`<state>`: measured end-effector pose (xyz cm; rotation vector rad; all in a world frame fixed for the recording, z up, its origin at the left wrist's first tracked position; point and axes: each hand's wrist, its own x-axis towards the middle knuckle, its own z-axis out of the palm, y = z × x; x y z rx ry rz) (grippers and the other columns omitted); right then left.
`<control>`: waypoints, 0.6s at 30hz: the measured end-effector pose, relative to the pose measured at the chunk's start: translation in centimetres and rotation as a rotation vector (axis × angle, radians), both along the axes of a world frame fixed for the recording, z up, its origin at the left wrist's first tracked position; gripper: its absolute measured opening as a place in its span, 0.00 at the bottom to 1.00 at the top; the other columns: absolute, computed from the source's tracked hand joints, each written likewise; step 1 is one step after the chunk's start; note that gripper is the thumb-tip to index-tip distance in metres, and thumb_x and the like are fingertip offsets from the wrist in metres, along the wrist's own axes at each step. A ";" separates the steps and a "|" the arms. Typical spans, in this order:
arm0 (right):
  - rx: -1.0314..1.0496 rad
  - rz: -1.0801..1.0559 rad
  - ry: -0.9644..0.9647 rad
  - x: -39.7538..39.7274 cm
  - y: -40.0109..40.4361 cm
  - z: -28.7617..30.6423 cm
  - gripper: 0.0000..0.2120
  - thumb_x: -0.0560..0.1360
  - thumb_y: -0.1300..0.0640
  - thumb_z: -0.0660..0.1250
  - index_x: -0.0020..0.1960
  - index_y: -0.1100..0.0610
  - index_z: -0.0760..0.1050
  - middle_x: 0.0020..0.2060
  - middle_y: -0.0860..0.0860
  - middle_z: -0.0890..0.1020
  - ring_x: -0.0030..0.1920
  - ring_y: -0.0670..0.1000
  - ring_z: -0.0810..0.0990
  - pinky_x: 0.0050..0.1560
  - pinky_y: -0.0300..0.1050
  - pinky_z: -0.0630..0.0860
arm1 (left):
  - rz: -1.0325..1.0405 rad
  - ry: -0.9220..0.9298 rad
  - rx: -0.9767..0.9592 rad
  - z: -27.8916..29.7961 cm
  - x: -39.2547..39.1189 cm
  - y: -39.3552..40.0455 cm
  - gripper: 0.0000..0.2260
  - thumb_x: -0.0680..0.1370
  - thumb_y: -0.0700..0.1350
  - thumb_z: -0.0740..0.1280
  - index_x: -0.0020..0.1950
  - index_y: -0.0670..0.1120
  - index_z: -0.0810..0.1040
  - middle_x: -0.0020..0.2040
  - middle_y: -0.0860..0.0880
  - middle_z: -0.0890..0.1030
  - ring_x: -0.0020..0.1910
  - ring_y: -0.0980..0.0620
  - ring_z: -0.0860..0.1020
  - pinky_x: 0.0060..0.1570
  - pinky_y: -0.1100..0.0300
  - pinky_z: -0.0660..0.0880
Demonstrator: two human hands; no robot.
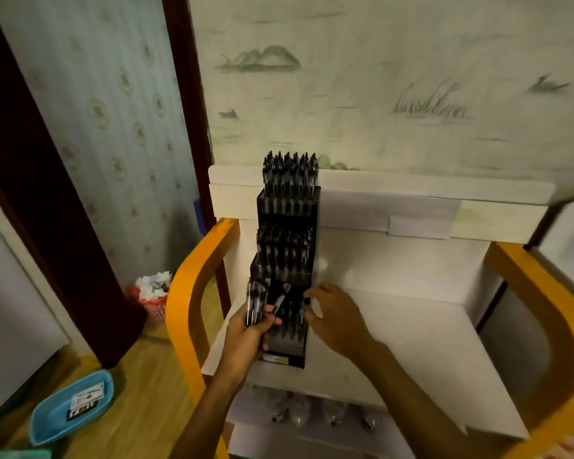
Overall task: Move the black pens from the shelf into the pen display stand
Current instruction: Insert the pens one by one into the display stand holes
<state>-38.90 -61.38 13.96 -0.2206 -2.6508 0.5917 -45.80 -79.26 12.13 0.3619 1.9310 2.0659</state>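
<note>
A tall black tiered pen display stand (287, 260) stands on a white shelf (395, 326), its upper tiers packed with black pens (289, 173). My left hand (246, 336) grips a bunch of black pens (256, 303) just left of the stand's lowest tier, and one of them tilts toward the stand. My right hand (335, 316) is at the right side of the lowest tier, its fingertips at the pens there; whether they pinch a pen is unclear.
Orange curved frame rails (193, 293) flank the shelf on both sides. A lower shelf holds clear bags (299, 409). On the wooden floor lie a blue tray (70, 405) and a red basket of scraps (153, 293). A patterned wall rises behind.
</note>
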 end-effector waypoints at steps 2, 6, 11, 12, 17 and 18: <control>-0.017 -0.052 0.014 -0.9 -1.0 0.4 0.15 0.79 0.54 0.65 0.64 0.56 0.76 0.58 0.52 0.78 0.58 0.52 0.75 0.60 0.49 0.73 | -0.034 0.012 -0.006 0.0 -1.0 -0.3 0.06 0.79 0.36 0.68 0.55 0.42 0.78 0.45 0.43 0.86 0.25 0.58 0.76 0.22 0.63 0.69; -0.036 -0.098 0.045 -1.9 -2.8 0.5 0.13 0.79 0.55 0.66 0.63 0.56 0.77 0.55 0.52 0.79 0.56 0.52 0.76 0.57 0.48 0.75 | -0.078 -0.007 -0.005 -0.4 -2.9 -1.3 0.06 0.78 0.36 0.69 0.53 0.42 0.78 0.44 0.45 0.86 0.28 0.55 0.78 0.26 0.63 0.73; -0.036 -0.132 0.054 -2.6 -4.6 0.0 0.11 0.78 0.54 0.66 0.59 0.56 0.79 0.50 0.51 0.80 0.52 0.52 0.76 0.50 0.48 0.75 | -0.103 0.048 -0.057 -1.6 -5.0 -2.4 0.06 0.75 0.37 0.73 0.49 0.45 0.80 0.44 0.47 0.85 0.45 0.47 0.83 0.34 0.58 0.77; -0.039 -0.145 0.058 -2.8 -4.9 -0.1 0.11 0.77 0.54 0.67 0.57 0.55 0.79 0.48 0.50 0.80 0.51 0.51 0.76 0.48 0.48 0.75 | -0.109 0.065 -0.070 -1.8 -5.3 -2.5 0.06 0.75 0.37 0.74 0.48 0.45 0.80 0.44 0.48 0.85 0.44 0.47 0.83 0.36 0.57 0.77; -0.218 -0.262 0.074 -3.2 -6.2 -0.1 0.10 0.77 0.44 0.67 0.47 0.49 0.81 0.41 0.43 0.82 0.43 0.42 0.77 0.41 0.38 0.74 | -0.172 0.129 -0.088 -2.4 -6.0 -2.9 0.06 0.75 0.40 0.75 0.48 0.48 0.81 0.45 0.51 0.86 0.44 0.53 0.83 0.41 0.60 0.78; -0.285 -0.293 0.084 -3.2 -6.3 0.1 0.11 0.76 0.42 0.68 0.44 0.48 0.80 0.38 0.42 0.82 0.40 0.41 0.78 0.38 0.35 0.73 | -0.182 0.135 -0.094 -2.6 -6.1 -2.9 0.06 0.75 0.40 0.74 0.48 0.48 0.81 0.46 0.50 0.86 0.46 0.53 0.83 0.43 0.59 0.78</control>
